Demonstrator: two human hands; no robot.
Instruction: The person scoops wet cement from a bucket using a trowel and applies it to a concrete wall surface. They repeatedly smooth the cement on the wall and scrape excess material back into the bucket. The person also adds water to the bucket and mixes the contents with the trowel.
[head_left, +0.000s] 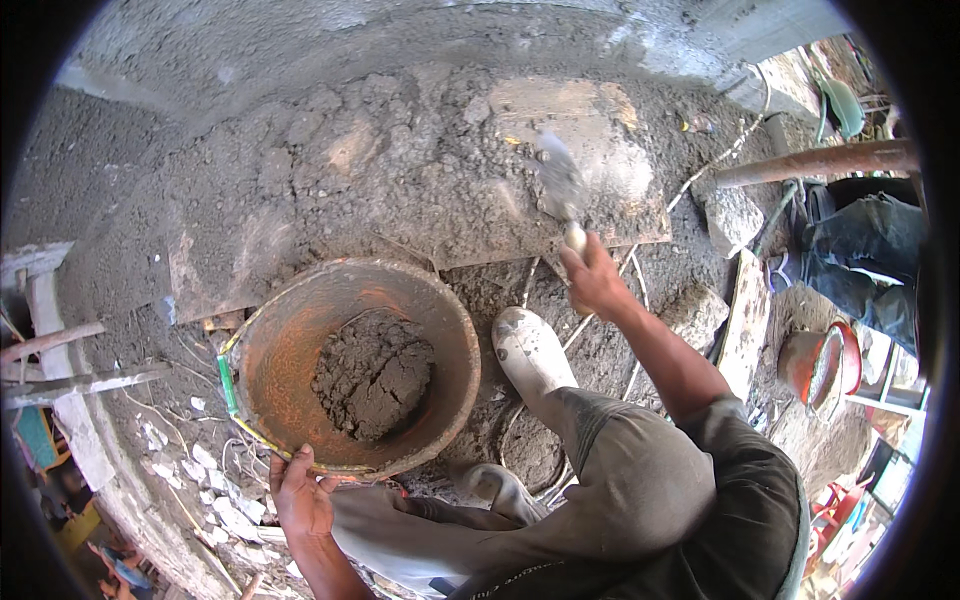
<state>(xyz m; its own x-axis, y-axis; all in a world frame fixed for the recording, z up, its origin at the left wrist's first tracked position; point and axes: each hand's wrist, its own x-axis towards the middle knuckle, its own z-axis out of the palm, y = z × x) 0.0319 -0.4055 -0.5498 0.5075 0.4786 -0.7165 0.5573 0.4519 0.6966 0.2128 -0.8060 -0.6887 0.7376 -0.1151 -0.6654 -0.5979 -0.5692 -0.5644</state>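
Note:
My left hand (303,500) grips the near rim of a worn round bucket (270,400), rusty orange inside, which holds a lump of grey mortar (372,372) and has a green grip on its side. My right hand (592,275) is closed on the pale handle of a trowel (575,238); its blurred metal blade is over a board (630,200) heaped with loose grey mortar (390,150). My white boot (522,350) stands just right of the bucket.
A rough cement wall (420,30) runs along the top. At the right are another person's jeans (860,260), a wooden pole (800,163), pale rocks (730,215), a plank (745,320) and a small red-rimmed bucket (808,365). Rubble (225,505), cords and a concrete edge lie at the left and underfoot.

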